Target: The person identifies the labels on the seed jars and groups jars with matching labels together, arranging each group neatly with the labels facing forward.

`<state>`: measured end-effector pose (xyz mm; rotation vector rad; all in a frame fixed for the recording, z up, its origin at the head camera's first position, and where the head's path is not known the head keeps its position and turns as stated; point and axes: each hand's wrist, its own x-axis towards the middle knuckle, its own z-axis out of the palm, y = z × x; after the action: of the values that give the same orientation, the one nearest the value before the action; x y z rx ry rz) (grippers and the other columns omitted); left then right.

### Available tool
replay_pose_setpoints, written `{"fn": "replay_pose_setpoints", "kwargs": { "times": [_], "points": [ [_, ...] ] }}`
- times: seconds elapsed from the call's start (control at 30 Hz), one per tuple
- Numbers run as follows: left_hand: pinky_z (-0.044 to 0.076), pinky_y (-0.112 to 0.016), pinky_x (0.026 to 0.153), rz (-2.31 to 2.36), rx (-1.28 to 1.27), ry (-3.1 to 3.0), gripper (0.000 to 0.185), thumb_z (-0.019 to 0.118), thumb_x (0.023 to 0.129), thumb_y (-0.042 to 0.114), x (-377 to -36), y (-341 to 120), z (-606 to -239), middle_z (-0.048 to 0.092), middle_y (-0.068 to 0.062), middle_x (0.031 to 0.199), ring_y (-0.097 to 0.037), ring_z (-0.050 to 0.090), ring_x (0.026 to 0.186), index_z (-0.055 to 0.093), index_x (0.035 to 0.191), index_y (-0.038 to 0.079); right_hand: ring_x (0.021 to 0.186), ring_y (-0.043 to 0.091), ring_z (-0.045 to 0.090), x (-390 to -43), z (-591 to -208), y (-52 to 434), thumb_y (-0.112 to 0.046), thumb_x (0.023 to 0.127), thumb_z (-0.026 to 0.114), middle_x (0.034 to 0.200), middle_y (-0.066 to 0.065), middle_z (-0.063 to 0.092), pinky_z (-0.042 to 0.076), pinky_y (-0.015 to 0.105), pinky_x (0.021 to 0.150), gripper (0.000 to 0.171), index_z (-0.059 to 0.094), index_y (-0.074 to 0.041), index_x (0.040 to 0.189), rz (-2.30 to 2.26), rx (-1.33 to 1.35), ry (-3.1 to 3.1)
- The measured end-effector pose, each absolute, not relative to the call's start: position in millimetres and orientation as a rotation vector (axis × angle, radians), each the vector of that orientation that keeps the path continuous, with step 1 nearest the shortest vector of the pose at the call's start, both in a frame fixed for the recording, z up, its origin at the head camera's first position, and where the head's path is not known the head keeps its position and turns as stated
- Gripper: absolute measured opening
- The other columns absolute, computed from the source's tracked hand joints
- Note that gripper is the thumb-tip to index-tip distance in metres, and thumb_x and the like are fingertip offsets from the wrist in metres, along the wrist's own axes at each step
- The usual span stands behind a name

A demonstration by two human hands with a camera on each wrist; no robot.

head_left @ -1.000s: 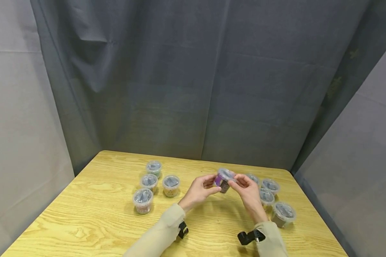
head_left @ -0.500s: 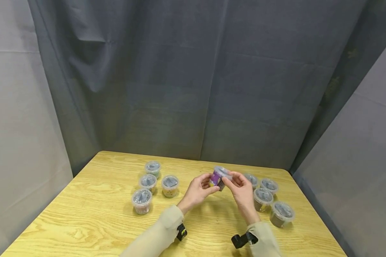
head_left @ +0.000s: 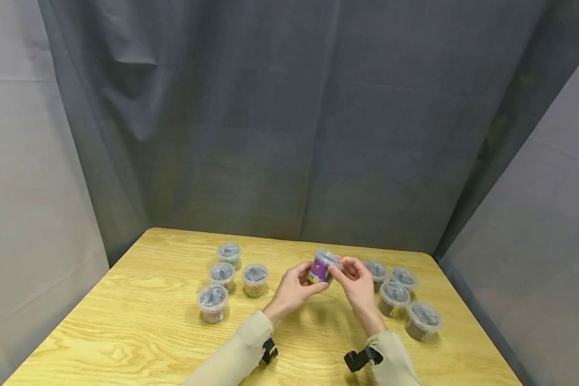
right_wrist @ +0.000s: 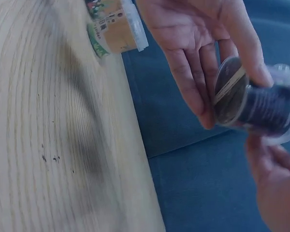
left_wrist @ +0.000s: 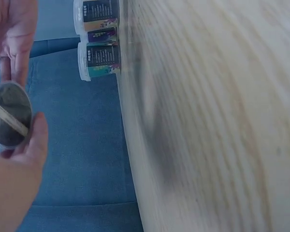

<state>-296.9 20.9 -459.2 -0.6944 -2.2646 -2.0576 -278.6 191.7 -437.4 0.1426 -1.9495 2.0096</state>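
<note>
The purple-labelled tub (head_left: 321,267), pinched between my left hand (head_left: 295,288) and right hand (head_left: 357,284) above the wooden table (head_left: 140,316), wants firm, level support

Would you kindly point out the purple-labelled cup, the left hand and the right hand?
purple-labelled cup (head_left: 320,269), head view, its purple label.
left hand (head_left: 294,288), head view, its back.
right hand (head_left: 357,288), head view, its back.

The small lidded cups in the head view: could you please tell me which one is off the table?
The purple-labelled cup, held up between the left hand and right hand; the other cups stand on the table in two clusters.
</note>
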Motion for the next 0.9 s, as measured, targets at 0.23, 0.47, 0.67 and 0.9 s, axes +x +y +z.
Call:
{"fn": "replay_pose_setpoints", "kwargs": {
  "times": [0.23,0.47,0.67,0.9],
  "points": [
    [0.056,-0.027,0.084,-1.89,-0.57,-2.28,0.059,0.084,0.077,0.03,-297.5,20.2,-459.1,0.07,-0.002,0.113,-0.011,0.066,0.095,0.059,0.129,0.017,0.098,0.005,0.065,-276.7,-433.3,183.6,-0.018,0.084,0.079,0.117,0.015,0.068,0.055,0.018,0.083,0.036,0.059,0.003,0.106,1.925,0.111,-2.003],
    [0.055,-0.029,0.092,-2.006,-0.638,-2.26,0.059,0.077,0.086,0.027,-297.3,19.1,-458.0,0.067,-0.009,0.122,-0.018,0.065,0.107,0.054,0.138,0.013,0.101,0.006,0.066,-277.4,-432.9,186.0,-0.012,0.086,0.076,0.119,0.011,0.067,0.056,0.02,0.085,0.032,0.055,0.003,0.104,2.02,0.103,-1.935],
    [0.055,-0.036,0.093,-1.989,-0.549,-2.233,0.058,0.079,0.083,0.019,-293.1,20.7,-454.6,0.068,-0.012,0.119,-0.023,0.066,0.105,0.054,0.135,0.01,0.098,0.004,0.066,-277.3,-430.6,182.5,-0.014,0.086,0.077,0.111,0.007,0.07,0.055,0.019,0.084,0.033,0.058,0.004,0.107,2.022,0.117,-1.954],
    [0.052,-0.048,0.098,-2.015,-0.586,-2.206,0.058,0.076,0.086,0.014,-277.8,15.6,-446.8,0.065,-0.021,0.122,-0.033,0.063,0.11,0.051,0.137,0.003,0.089,0.006,0.067,-278.1,-431.7,176.6,-0.012,0.083,0.079,0.092,-0.006,0.069,0.055,0.02,0.078,0.032,0.057,0.002,0.1,2.053,0.093,-1.917]
  ]
}}
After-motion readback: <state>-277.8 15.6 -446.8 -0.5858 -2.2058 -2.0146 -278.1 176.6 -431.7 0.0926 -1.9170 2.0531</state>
